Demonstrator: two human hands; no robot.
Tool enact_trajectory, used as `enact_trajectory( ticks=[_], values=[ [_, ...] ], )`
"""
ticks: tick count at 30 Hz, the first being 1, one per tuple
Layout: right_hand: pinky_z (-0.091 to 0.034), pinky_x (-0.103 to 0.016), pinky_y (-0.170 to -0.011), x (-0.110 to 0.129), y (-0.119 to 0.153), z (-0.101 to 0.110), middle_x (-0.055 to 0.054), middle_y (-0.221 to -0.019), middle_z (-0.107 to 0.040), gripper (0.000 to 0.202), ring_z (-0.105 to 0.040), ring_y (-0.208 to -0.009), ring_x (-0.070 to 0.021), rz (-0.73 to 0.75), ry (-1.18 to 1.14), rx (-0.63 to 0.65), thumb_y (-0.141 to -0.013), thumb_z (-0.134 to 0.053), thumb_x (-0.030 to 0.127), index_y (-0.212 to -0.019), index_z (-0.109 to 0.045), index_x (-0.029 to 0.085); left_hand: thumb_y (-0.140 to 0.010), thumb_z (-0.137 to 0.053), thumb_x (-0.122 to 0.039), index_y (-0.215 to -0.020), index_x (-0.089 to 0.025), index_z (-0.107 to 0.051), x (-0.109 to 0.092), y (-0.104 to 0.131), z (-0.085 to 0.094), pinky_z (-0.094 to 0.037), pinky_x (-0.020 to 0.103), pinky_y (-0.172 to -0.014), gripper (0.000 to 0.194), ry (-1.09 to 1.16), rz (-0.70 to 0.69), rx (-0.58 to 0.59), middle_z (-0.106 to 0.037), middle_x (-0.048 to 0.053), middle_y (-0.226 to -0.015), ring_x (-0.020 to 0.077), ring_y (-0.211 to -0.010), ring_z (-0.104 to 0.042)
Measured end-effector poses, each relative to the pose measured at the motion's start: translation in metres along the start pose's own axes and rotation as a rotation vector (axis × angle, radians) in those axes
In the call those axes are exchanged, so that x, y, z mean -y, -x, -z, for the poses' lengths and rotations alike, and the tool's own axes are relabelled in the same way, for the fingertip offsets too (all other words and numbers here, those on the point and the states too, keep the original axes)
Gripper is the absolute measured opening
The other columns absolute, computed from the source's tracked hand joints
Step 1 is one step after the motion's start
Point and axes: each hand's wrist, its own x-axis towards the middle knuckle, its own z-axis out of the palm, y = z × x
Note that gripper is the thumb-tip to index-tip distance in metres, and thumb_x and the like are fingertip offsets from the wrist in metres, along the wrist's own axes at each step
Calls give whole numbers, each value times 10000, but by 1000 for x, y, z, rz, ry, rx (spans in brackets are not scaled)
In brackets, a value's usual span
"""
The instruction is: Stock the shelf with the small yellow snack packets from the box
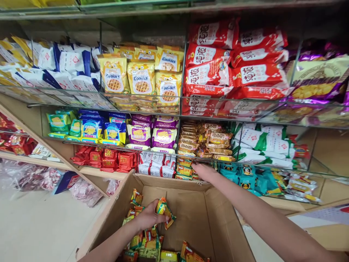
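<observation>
My left hand (152, 217) is closed around a couple of small orange, yellow and green snack packets (161, 206), held above the inside of an open cardboard box (188, 207). More of the same packets (152, 240) lie loose in the left and near parts of the box. My right hand (203, 171) reaches over the box's far edge into the lowest shelf row. Its fingertips are at the right side of a stack of similar yellow and orange packets (184, 170). Those fingers are mostly hidden, so their grip does not show.
Glass-fronted shelves (152, 151) run across above the box. Left of the packet stack are white-and-red packets (156, 169) and red packets (110, 160); teal packets (247, 176) sit to the right. Yellow cookie bags (140, 78) and red bags (208, 72) fill the shelf above. Plastic bags (85, 191) lie on the floor.
</observation>
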Motion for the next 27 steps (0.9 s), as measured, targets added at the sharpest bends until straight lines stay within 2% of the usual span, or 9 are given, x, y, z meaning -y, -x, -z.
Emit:
enact_trajectory(
  ticks=[2,7,12,17,23,27],
  values=[
    [-429,-286,-709,1,-2,-1,-136,-1057,-563,436,-591,-898,-234,3,6,-2,-658,-573,41,-1066,-472,153,-523,-737,-350,-831,-165,-490,0,0,1,-389,250,-683,436,6,6,2,-582,-22,-752,132,-716,-528],
    [-442,-285,-730,1,-3,-4,-147,-1133,-508,577,-575,-938,-248,20,45,-17,-581,-703,98,-1096,-450,160,-522,-734,-339,-831,-160,-486,-4,3,-1,-382,246,-665,435,2,6,-29,-573,-20,-732,132,-700,-523],
    [-458,-320,-714,5,-4,-2,-161,-1076,-539,503,-579,-922,-268,4,116,-21,-622,-635,52,-1087,-468,146,-510,-736,-330,-838,-168,-493,-5,5,-2,-390,248,-674,439,3,28,-44,-572,-33,-721,133,-706,-530],
    [-447,-317,-751,-8,-5,-2,-136,-1066,-552,479,-568,-942,-256,46,80,-31,-644,-610,102,-1096,-460,155,-512,-736,-303,-820,-162,-485,-4,3,-2,-399,258,-685,421,39,24,-23,-578,-23,-729,130,-701,-532],
    [-417,-280,-814,-17,-5,-11,-130,-1099,-535,341,-550,-969,-230,168,23,-44,-650,-607,124,-981,-527,130,-524,-724,-295,-825,-160,-486,-9,4,-3,-391,257,-682,407,7,47,-47,-570,-26,-725,129,-699,-522],
    [-414,-267,-806,-16,-6,-11,-129,-1100,-543,328,-555,-959,-224,123,-7,-30,-648,-610,96,-968,-545,124,-547,-714,-296,-842,-162,-465,-12,5,-2,-384,247,-681,408,6,49,-29,-551,-36,-726,116,-699,-508]
  ],
)
